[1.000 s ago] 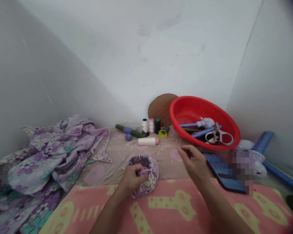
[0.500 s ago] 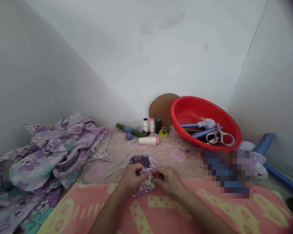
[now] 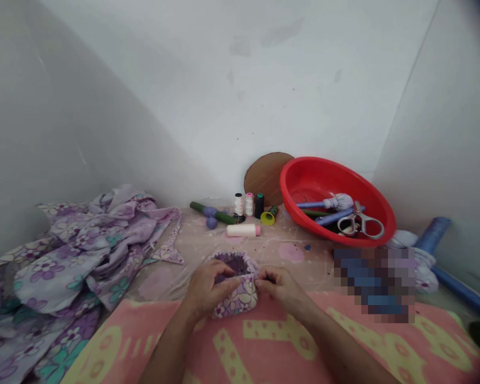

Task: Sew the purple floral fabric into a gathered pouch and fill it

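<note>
Shifted right hand slightly outward, pinching floral pouch at 3 o'clock; grasping 8 o'clock side with left hand. Keep edge taut, fingers light.

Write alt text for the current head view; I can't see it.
Two bare hands work on a small floral fabric pouch: the left hand grips its rim, the right hand pinches its right edge. Behind are thread spools and a tilted red basin holding scissors; crumpled floral cloth lies left.
</note>
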### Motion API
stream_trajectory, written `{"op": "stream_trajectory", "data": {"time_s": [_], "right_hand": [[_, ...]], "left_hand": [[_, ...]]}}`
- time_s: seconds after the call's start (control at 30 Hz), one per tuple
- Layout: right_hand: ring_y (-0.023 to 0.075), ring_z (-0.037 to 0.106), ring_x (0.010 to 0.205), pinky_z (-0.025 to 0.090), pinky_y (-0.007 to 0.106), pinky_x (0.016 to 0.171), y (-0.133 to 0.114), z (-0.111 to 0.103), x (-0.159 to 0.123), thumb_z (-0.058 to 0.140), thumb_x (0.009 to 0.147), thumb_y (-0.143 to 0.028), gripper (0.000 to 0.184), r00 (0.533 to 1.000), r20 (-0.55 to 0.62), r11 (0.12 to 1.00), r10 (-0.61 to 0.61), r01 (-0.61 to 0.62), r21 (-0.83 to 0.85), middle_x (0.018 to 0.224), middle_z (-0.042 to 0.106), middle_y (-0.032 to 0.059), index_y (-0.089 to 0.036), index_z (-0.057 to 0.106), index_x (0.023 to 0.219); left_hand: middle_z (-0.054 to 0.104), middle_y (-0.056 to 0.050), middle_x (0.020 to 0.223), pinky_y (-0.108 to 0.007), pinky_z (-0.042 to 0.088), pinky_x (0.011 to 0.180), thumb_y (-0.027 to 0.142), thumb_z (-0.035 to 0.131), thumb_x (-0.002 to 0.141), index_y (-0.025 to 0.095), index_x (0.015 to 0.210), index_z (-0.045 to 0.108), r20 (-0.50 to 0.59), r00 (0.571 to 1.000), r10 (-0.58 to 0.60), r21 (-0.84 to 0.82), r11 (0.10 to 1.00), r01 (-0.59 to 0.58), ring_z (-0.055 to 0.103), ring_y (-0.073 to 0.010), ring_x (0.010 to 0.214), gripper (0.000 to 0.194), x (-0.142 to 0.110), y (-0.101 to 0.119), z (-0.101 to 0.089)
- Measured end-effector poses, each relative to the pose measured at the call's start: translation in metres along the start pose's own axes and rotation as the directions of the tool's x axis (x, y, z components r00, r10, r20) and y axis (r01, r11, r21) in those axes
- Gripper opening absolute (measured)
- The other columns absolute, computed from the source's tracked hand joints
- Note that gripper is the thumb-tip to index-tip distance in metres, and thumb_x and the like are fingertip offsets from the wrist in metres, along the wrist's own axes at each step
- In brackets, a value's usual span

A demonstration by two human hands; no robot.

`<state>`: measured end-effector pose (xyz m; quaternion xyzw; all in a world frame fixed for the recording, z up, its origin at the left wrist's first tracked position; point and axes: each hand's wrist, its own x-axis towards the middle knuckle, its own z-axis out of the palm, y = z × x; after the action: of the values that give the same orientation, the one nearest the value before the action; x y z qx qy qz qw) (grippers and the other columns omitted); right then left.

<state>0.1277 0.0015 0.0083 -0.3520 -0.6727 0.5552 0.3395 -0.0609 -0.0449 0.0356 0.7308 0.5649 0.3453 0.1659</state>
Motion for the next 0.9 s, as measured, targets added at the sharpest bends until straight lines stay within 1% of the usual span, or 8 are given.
{"op": "stream_trajectory", "data": {"time_s": [0.13,0.2,0.33,0.4,0.47,0.67,0.83,0.9], "right_hand": [[0.0069,0.036,0.045,0.028,0.019,0.042,0.000,-0.001,0.000,0.053,0.063,-0.024,0.014,1.000,-0.003,0.999,0.021,-0.021,0.031,0.052,0.043,-0.0037,-0.016,0.045,0.054],[0.0068,0.036,0.045,0.028,0.019,0.042,0.000,-0.001,0.000,0.053,0.063,-0.024,0.014,1.000,0.005,0.999,0.021,-0.021,0.038,0.052,0.043,-0.0037,-0.016,0.046,0.054],[0.0066,0.037,0.046,0.027,0.018,0.042,-0.001,-0.003,-0.001,0.055,0.064,-0.025,0.016,1.000,0.021,0.999,0.013,-0.014,0.048,0.051,0.042,-0.0040,-0.016,0.046,0.054],[0.0067,0.037,0.046,0.027,0.018,0.042,-0.001,-0.003,-0.001,0.055,0.064,-0.027,0.017,0.999,0.034,0.999,0.029,-0.031,0.042,0.051,0.043,-0.0039,-0.016,0.047,0.054],[0.0067,0.037,0.045,0.026,0.018,0.042,-0.002,-0.004,-0.002,0.055,0.064,-0.028,0.017,0.998,0.044,0.998,0.041,-0.043,0.039,0.051,0.044,-0.0038,-0.015,0.048,0.055],[0.0060,0.035,0.044,0.024,0.018,0.041,-0.004,-0.001,-0.003,0.054,0.063,-0.025,0.014,0.997,0.042,0.998,0.060,-0.061,0.029,0.050,0.044,-0.0043,-0.015,0.048,0.055],[0.0059,0.037,0.045,0.026,0.018,0.042,-0.003,-0.001,-0.003,0.055,0.064,-0.026,0.015,0.999,0.036,0.998,0.036,-0.038,0.041,0.051,0.045,-0.0041,-0.015,0.049,0.056],[0.0058,0.037,0.045,0.027,0.018,0.043,-0.003,-0.001,-0.003,0.055,0.063,-0.026,0.014,0.998,0.041,0.998,0.039,-0.041,0.043,0.050,0.044,-0.0044,-0.014,0.050,0.056]], "left_hand": [[0.059,-0.005,0.076,-0.025,0.036,0.064,0.046,0.066,0.052,0.018,0.069,0.066,0.039,0.999,0.002,0.094,0.996,-0.006,0.052,-0.0205,0.073,0.033,0.000,-0.007,-0.005],[0.057,-0.004,0.068,-0.024,0.035,0.061,0.046,0.066,0.051,0.017,0.060,0.063,0.050,0.999,-0.005,0.090,0.996,0.001,0.050,-0.0195,0.069,0.030,0.001,-0.010,-0.003],[0.054,0.002,0.057,-0.021,0.034,0.053,0.041,0.059,0.061,0.016,0.058,0.059,0.165,0.979,-0.123,-0.128,0.981,0.145,0.048,-0.0143,0.058,0.025,0.000,-0.012,0.003],[0.055,0.003,0.058,-0.020,0.035,0.052,0.039,0.057,0.064,0.015,0.065,0.059,0.202,0.960,-0.192,-0.278,0.929,0.244,0.049,-0.0127,0.057,0.024,0.000,-0.013,0.006],[0.057,0.004,0.062,-0.020,0.037,0.053,0.038,0.057,0.065,0.015,0.070,0.059,0.195,0.955,-0.225,-0.381,0.880,0.285,0.050,-0.0128,0.059,0.024,0.000,-0.013,0.008],[0.059,0.001,0.071,-0.022,0.042,0.060,0.035,0.058,0.065,0.013,0.078,0.058,0.154,0.959,-0.236,-0.464,0.840,0.281,0.053,-0.0146,0.067,0.026,0.002,-0.010,0.013],[0.058,0.003,0.063,-0.021,0.041,0.053,0.036,0.066,0.056,0.014,0.071,0.056,0.185,0.936,-0.299,-0.533,0.770,0.351,0.053,-0.0125,0.059,0.028,0.003,-0.007,0.014],[0.058,0.003,0.059,-0.020,0.039,0.050,0.036,0.067,0.054,0.014,0.068,0.057,0.237,0.913,-0.331,-0.551,0.729,0.407,0.052,-0.0113,0.054,0.029,0.002,-0.005,0.015]]}}
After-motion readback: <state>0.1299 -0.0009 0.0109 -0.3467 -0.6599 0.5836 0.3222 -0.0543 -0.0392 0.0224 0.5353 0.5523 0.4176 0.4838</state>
